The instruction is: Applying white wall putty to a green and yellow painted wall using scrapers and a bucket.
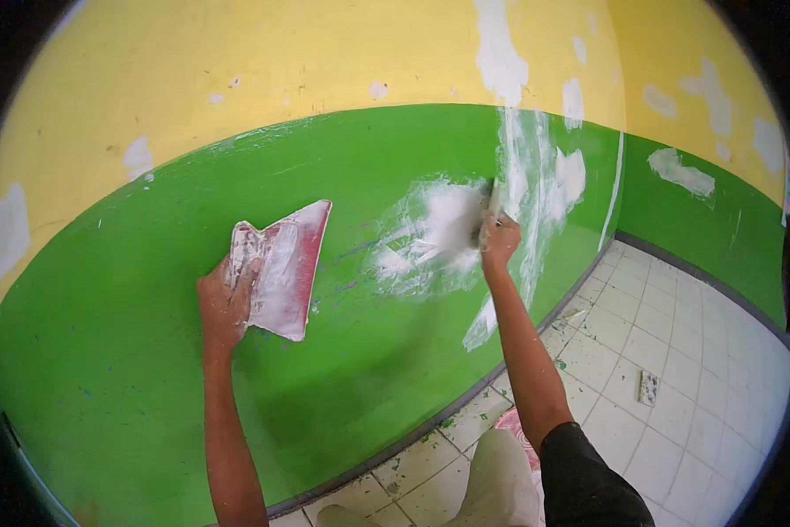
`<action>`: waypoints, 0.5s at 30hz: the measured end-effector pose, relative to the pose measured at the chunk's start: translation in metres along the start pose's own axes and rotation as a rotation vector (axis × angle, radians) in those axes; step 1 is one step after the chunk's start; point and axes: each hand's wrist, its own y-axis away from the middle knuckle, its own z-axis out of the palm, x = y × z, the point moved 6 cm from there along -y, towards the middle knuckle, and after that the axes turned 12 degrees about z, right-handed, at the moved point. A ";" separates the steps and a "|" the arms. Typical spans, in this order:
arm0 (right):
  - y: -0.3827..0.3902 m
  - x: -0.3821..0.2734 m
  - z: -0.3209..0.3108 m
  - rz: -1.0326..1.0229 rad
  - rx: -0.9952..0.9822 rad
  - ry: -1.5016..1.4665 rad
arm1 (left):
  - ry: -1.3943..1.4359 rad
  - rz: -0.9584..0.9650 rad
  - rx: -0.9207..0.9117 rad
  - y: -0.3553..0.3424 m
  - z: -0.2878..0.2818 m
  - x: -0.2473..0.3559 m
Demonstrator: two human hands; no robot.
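My left hand (224, 299) grips a red putty board (285, 272) by its notched edge. White filler is smeared over most of its face, and it is held up in front of the green wall (369, 342). Further right, my right hand (500, 239) is closed around a putty knife (493, 198); its blade is seen nearly edge-on at the wall. Just left of the knife spreads a rough white filler patch (439, 224). Vertical white streaks (536, 176) run down the wall beside my right hand.
Yellow paint (325, 53) with scattered filler patches covers the upper wall. A second wall (720, 211) meets it at a corner on the right. Below, the tiled floor (610, 430) carries paint flakes, a small rectangular block (648, 388) and a red-and-white round object (520, 430) partly behind my leg.
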 end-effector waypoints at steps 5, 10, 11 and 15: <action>0.117 -0.074 -0.001 -0.409 -0.109 -0.152 | -0.065 0.015 -0.024 0.001 -0.009 -0.001; 0.212 -0.076 -0.023 -0.806 -0.343 -0.085 | -0.089 -0.003 -0.066 -0.003 0.000 -0.002; 0.226 -0.077 -0.022 -0.851 -0.454 -0.082 | -0.098 0.040 -0.050 -0.004 -0.001 -0.001; 0.201 -0.039 -0.030 -0.655 -0.496 -0.437 | -0.149 0.021 -0.073 -0.006 0.001 -0.001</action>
